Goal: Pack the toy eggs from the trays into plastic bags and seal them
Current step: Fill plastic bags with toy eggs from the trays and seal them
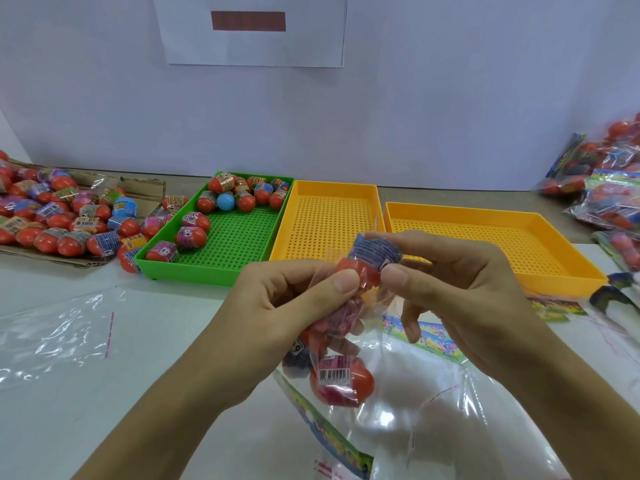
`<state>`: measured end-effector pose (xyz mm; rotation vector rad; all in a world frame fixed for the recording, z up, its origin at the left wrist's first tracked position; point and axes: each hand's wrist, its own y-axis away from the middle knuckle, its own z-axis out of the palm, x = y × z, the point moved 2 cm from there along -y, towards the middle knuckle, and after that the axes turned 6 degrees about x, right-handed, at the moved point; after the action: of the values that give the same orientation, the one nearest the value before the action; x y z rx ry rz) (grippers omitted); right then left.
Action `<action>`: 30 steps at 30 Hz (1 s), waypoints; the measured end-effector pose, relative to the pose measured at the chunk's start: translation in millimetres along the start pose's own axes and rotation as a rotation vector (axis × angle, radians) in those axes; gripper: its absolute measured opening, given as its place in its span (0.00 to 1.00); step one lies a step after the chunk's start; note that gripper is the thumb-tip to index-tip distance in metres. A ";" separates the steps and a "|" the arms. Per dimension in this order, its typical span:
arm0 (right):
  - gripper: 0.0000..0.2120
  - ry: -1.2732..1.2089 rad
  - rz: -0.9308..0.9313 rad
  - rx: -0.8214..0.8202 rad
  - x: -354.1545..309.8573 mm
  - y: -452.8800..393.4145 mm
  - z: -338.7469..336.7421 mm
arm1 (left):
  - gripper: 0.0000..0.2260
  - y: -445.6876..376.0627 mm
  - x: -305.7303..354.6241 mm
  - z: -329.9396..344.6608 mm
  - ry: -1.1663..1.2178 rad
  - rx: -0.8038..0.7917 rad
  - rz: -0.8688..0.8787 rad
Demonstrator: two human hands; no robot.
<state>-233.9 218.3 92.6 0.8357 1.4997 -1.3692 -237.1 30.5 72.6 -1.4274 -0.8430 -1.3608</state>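
The left hand [294, 299] pinches the mouth of the plastic bag [398, 403], which hangs over the near worktop [156, 393]. The right hand [446, 282] grips a toy egg [370, 259] at that opening. I think a loosened pinch could close the mouth, sending the egg onto the worktop. More eggs wait in the green tray [228, 244]; one wrapper there reads "6". Barcodes are too small to read.

Green tray [221, 271], two orange trays [561, 282] — eggs [204, 204] red, one blue, perhaps plain.
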 end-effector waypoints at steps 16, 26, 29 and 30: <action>0.16 -0.082 -0.027 -0.001 8.7 1.2 3.3 | 0.07 3.4 12.6 0.1 -0.079 -0.055 0.084; 0.19 -0.022 0.023 -0.053 7.8 0.8 1.0 | 0.08 2.7 8.1 -1.5 -0.065 -0.030 0.025; 0.16 0.049 0.026 -0.071 3.9 0.4 -2.4 | 0.11 2.0 5.2 -1.2 -0.053 -0.020 -0.029; 0.15 0.059 0.027 -0.079 3.1 0.4 -3.2 | 0.10 1.7 4.4 -0.8 -0.034 -0.021 -0.052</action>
<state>-235.2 221.2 89.5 0.8498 1.5724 -1.2671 -235.2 28.7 76.6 -1.4577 -0.8965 -1.3917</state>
